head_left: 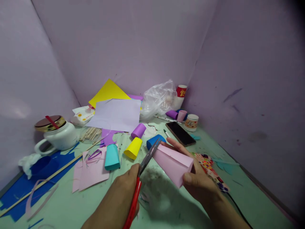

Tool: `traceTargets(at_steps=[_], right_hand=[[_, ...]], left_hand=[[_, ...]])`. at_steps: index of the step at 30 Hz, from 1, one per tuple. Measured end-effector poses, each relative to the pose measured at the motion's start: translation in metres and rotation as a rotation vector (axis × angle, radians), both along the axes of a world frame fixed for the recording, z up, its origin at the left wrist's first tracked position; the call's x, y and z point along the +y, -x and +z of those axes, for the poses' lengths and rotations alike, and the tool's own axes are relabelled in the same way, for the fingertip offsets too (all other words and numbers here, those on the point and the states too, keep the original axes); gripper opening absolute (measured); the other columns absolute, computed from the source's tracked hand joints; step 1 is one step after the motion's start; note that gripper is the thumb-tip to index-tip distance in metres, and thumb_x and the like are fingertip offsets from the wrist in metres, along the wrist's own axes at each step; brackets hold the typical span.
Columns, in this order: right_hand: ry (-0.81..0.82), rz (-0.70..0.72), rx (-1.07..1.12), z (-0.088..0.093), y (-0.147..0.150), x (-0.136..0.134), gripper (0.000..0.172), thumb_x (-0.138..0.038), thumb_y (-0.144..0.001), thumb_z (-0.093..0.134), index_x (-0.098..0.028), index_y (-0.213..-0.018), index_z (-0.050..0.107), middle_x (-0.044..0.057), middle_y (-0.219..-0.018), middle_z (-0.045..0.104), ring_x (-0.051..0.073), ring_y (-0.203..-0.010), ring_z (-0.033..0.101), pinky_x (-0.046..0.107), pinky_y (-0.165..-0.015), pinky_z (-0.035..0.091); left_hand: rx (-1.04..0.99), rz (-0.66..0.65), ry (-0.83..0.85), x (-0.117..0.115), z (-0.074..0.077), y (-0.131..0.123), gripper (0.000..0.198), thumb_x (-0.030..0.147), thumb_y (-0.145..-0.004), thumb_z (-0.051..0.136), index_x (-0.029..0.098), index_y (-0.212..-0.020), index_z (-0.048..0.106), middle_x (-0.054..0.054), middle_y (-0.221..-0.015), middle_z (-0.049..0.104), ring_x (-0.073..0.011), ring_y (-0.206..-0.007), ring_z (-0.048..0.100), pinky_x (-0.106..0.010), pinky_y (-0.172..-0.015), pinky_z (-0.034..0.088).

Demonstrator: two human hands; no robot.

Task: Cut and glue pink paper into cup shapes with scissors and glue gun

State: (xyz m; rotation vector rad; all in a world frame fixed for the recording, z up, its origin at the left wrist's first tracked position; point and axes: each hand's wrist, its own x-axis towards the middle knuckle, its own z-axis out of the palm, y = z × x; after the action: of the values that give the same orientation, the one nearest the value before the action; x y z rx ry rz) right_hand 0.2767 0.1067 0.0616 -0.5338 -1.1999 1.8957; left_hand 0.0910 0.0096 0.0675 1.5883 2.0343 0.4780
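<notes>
My left hand (125, 190) is wrapped round the red handles of a pair of scissors (149, 159), whose blades point up and away, slightly apart. The blade tips are at the far, narrow end of a pink paper tube (172, 163). My right hand (194, 173) holds that tube, thumb on the near wide end and fingers behind it. Just beyond the blades lies a blue paper tube (156, 141). Yellow (133, 148), purple (138, 130) and teal (112, 157) paper tubes rest on the table to the left.
A white lidded mug (61, 136) stands at the left near blue paper (14, 200) and a long stick (54, 178). Paper sheets (114, 114), a plastic bag (158, 98), a phone (180, 133) and a paper cup (191, 122) lie farther back. Walls enclose the table.
</notes>
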Motion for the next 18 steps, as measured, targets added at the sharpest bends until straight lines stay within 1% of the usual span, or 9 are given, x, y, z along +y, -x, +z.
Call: traceTargets(at_steps=[3, 6, 7, 8, 10, 12, 13, 15, 18], right_hand=[[0.001, 0.002, 0.025, 0.001, 0.001, -0.001, 0.083, -0.041, -0.048, 0.089, -0.031, -0.125, 0.058, 0.010, -0.139, 0.054, 0.035, -0.127, 0.049, 0.049, -0.104, 0.037], [0.000, 0.003, 0.018, 0.002, 0.001, -0.001, 0.086, -0.044, -0.048, 0.088, -0.029, -0.127, 0.056, 0.012, -0.140, 0.052, 0.036, -0.127, 0.049, 0.051, -0.104, 0.037], [-0.003, -0.001, 0.013, 0.002, 0.001, -0.001, 0.087, -0.045, -0.048, 0.088, -0.028, -0.127, 0.055, 0.012, -0.141, 0.052, 0.037, -0.127, 0.048, 0.051, -0.105, 0.037], [-0.014, -0.008, 0.003, 0.002, 0.000, 0.000, 0.088, -0.046, -0.048, 0.088, -0.028, -0.128, 0.055, 0.012, -0.141, 0.052, 0.037, -0.128, 0.048, 0.052, -0.105, 0.036], [-0.073, -0.012, -0.042, 0.002, -0.001, 0.001, 0.090, -0.047, -0.049, 0.088, -0.029, -0.130, 0.054, 0.012, -0.141, 0.051, 0.037, -0.129, 0.046, 0.052, -0.107, 0.033], [-0.183, 0.025, -0.124, 0.000, -0.003, 0.001, 0.094, -0.048, -0.049, 0.089, -0.030, -0.133, 0.051, 0.011, -0.142, 0.051, 0.037, -0.130, 0.045, 0.053, -0.110, 0.028], [-0.245, 0.060, -0.174, 0.000, -0.004, 0.001, 0.097, -0.047, -0.048, 0.089, -0.031, -0.135, 0.049, 0.010, -0.143, 0.050, 0.037, -0.131, 0.044, 0.053, -0.111, 0.025], [-0.348, 0.147, -0.252, -0.003, -0.004, -0.001, 0.103, -0.044, -0.047, 0.091, -0.032, -0.138, 0.044, 0.009, -0.144, 0.048, 0.036, -0.132, 0.042, 0.053, -0.113, 0.021], [-0.408, 0.272, -0.323, -0.007, 0.000, -0.007, 0.109, -0.039, -0.045, 0.093, -0.033, -0.141, 0.041, 0.009, -0.147, 0.045, 0.035, -0.135, 0.039, 0.054, -0.113, 0.020]], left_hand=[[-0.028, -0.033, -0.049, -0.003, -0.012, 0.006, 0.047, 0.007, -0.070, 0.042, 0.018, -0.115, 0.053, -0.006, -0.076, 0.067, -0.0229, -0.069, 0.063, -0.026, -0.061, 0.041], [-0.099, -0.075, -0.136, -0.005, -0.013, 0.007, 0.034, 0.018, -0.079, 0.039, 0.018, -0.109, 0.055, -0.006, -0.071, 0.065, -0.0203, -0.061, 0.060, -0.026, -0.056, 0.039], [-0.137, -0.049, -0.182, -0.005, -0.010, 0.005, 0.030, 0.023, -0.082, 0.038, 0.019, -0.107, 0.055, -0.005, -0.070, 0.064, -0.0183, -0.056, 0.057, -0.026, -0.053, 0.039], [-0.179, 0.009, -0.230, -0.005, -0.006, 0.003, 0.028, 0.029, -0.084, 0.038, 0.019, -0.103, 0.056, -0.004, -0.067, 0.063, -0.0160, -0.050, 0.054, -0.025, -0.050, 0.038], [-0.297, 0.179, -0.301, -0.005, 0.006, -0.003, 0.026, 0.040, -0.084, 0.043, 0.021, -0.097, 0.055, 0.001, -0.057, 0.058, -0.0123, -0.041, 0.047, -0.022, -0.043, 0.034], [-0.494, 0.346, -0.309, -0.004, 0.017, -0.009, 0.029, 0.047, -0.081, 0.050, 0.022, -0.095, 0.052, 0.005, -0.048, 0.054, -0.0110, -0.038, 0.045, -0.019, -0.039, 0.032], [-0.604, 0.403, -0.298, -0.003, 0.020, -0.011, 0.032, 0.050, -0.080, 0.053, 0.022, -0.094, 0.051, 0.006, -0.045, 0.053, -0.0110, -0.037, 0.045, -0.019, -0.038, 0.032], [-0.809, 0.451, -0.265, -0.002, 0.022, -0.014, 0.040, 0.057, -0.078, 0.055, 0.021, -0.094, 0.050, 0.005, -0.044, 0.055, -0.0106, -0.035, 0.045, -0.019, -0.036, 0.033], [-0.990, 0.422, -0.236, -0.001, 0.014, -0.014, 0.048, 0.060, -0.071, 0.063, 0.020, -0.096, 0.050, 0.007, -0.041, 0.052, -0.0101, -0.032, 0.043, -0.019, -0.035, 0.034]])
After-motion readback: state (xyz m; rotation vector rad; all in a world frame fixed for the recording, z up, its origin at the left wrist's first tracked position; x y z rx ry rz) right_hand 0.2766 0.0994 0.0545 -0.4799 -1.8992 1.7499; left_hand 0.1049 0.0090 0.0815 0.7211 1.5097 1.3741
